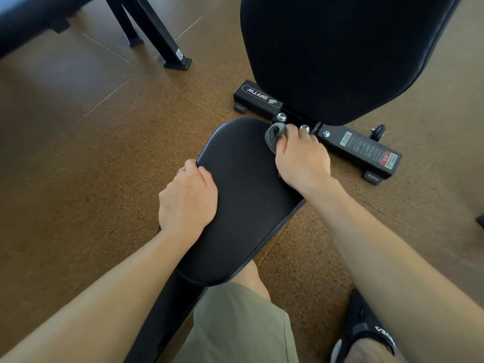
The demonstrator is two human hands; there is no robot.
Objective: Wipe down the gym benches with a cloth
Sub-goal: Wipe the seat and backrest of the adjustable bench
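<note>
While the left hand (187,197) lay flat, fingers apart, steadying the seat pad (243,205), the right hand (301,158) was clamped on a bunched grey cloth (273,134) at the pad's far edge. Soft and light, the cloth probably handled best gathered in the palm.

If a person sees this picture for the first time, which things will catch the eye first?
First the black seat pad in the middle, with both hands on it: the left hand presses its left edge, the right hand holds a grey cloth at its far right edge. Behind it rises the big black back pad, over a brown speckled floor.
</note>
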